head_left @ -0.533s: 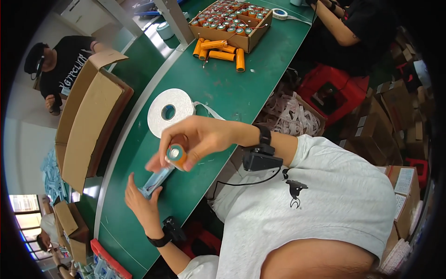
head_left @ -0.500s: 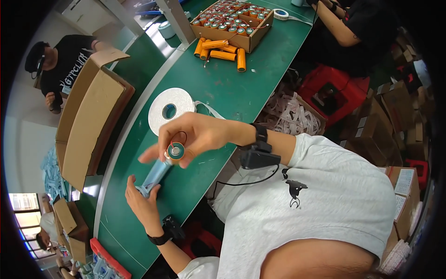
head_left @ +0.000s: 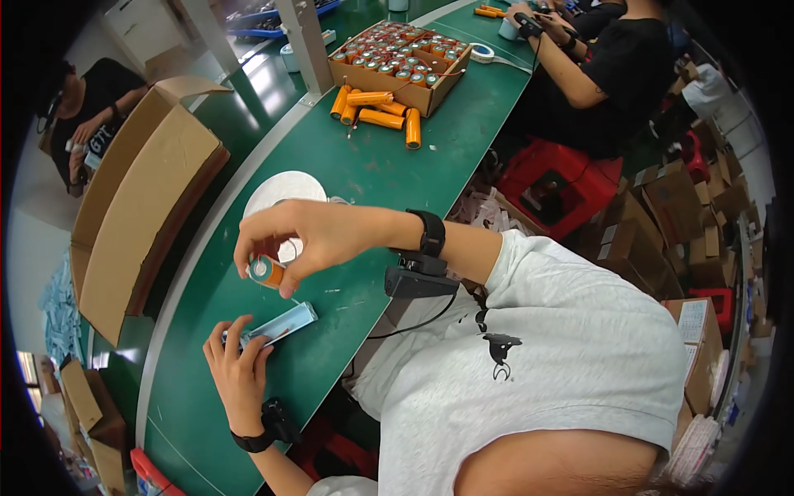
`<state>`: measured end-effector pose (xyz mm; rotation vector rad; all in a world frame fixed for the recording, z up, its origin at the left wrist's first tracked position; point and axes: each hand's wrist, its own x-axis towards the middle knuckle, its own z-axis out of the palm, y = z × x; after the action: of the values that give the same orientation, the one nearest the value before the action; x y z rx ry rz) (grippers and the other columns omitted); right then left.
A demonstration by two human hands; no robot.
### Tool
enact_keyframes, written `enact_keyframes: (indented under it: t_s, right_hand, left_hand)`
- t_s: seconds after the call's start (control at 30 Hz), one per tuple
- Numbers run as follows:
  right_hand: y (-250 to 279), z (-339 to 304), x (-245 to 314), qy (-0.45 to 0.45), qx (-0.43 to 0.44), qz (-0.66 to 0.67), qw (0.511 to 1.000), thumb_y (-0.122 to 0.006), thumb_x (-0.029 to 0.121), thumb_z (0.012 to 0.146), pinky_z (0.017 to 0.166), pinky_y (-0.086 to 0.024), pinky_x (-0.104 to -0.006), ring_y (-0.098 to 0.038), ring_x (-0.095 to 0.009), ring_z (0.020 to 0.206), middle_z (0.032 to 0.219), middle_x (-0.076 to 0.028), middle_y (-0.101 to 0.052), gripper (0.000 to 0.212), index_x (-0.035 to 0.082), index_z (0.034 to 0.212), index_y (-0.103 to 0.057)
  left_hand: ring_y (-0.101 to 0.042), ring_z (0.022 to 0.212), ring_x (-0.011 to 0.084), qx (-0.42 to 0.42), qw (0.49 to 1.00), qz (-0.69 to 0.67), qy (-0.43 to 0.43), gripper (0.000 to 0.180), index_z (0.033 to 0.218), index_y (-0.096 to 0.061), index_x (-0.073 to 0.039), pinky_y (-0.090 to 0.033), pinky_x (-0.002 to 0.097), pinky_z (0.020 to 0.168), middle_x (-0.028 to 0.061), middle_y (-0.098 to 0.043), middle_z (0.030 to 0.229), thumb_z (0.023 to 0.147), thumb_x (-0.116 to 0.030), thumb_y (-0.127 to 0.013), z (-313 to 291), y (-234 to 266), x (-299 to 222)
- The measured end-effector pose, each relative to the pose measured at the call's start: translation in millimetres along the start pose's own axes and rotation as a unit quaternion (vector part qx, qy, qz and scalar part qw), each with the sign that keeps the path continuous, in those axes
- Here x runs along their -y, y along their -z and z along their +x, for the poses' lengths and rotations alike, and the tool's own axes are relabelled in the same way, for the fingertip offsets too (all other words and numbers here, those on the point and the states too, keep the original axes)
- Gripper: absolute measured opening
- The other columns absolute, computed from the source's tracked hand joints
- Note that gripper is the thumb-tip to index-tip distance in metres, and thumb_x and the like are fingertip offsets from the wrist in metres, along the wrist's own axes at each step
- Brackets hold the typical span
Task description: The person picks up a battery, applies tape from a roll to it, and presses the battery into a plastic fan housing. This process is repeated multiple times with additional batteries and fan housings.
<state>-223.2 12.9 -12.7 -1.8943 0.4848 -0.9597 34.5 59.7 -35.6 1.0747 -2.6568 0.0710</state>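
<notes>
An orange cell [head_left: 265,271] is pinched between thumb and fingers of the right hand [head_left: 318,234], apart from a light-blue tray [head_left: 291,323] on the green table [head_left: 372,165]. The left hand [head_left: 238,382] curls partly spread fingers over the tray's left end. Seemingly, the step is steadying the tray while holding the cell; moving either calls for a secure pinch. Beyond lies a white roll [head_left: 285,185].

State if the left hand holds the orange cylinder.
No, the right hand holds the orange cylinder; the left hand touches the blue case.

Orange cylindrical cell [head_left: 266,273] held near long light-blue case [head_left: 289,323]
</notes>
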Motion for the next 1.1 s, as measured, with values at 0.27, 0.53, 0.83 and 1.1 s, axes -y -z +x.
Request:
enact_keyframes:
  t_s: [0.27, 0.53, 0.83, 1.1]
  right_hand:
    - [-20, -21, 33, 0.015, -0.032, -0.131, 0.991, -0.06, -0.007, 0.067, 0.064, -0.044, -0.0278, -0.051, -0.019, 0.067, 0.076, -0.007, -0.051, 0.077, 0.014, 0.131, -0.024]
    - [-13, -34, 3, 0.058, -0.122, -0.143, 0.98, -0.062, -0.006, 0.064, 0.065, -0.045, -0.0307, -0.055, -0.024, 0.07, 0.078, -0.009, -0.052, 0.041, 0.006, 0.103, -0.054]
    - [-1, -24, -1, 0.049, 0.02, 0.016, 0.998, -0.064, -0.004, 0.063, 0.069, -0.047, -0.0283, -0.059, -0.02, 0.081, 0.104, -0.01, -0.056, 0.029, 0.004, 0.09, -0.059]
    - [-16, -7, 5, -0.004, 0.006, 0.071, 0.997, -0.064, -0.002, 0.068, 0.076, -0.046, -0.0284, -0.057, -0.017, 0.081, 0.102, -0.009, -0.056, 0.03, 0.002, 0.097, -0.056]
  left_hand:
    - [-0.046, 0.101, 0.027, -0.177, 0.942, -0.255, 0.128, 0.028, 0.088, -0.061, -0.002, -0.037, 0.037, 0.084, 0.0081, -0.056, 0.103, 0.064, -0.013, -0.071, 47, 28, -61]
    - [-0.045, 0.105, 0.0286, -0.22, 0.966, -0.136, 0.014, 0.03, 0.09, -0.061, -0.004, -0.037, 0.0375, 0.085, 0.0101, -0.054, 0.106, 0.063, -0.012, -0.072, 62, 25, -71]
    - [-0.039, 0.112, 0.0332, 0.009, 0.995, -0.036, 0.09, 0.024, 0.09, -0.06, -0.006, -0.033, 0.0442, 0.091, 0.0108, -0.046, 0.118, 0.067, -0.011, -0.067, -4, -6, -15]
    - [-0.039, 0.111, 0.0349, 0.028, 0.993, 0.106, 0.047, 0.026, 0.096, -0.056, -0.004, -0.029, 0.0473, 0.092, 0.0103, -0.049, 0.11, 0.071, -0.009, -0.062, 9, -13, -22]
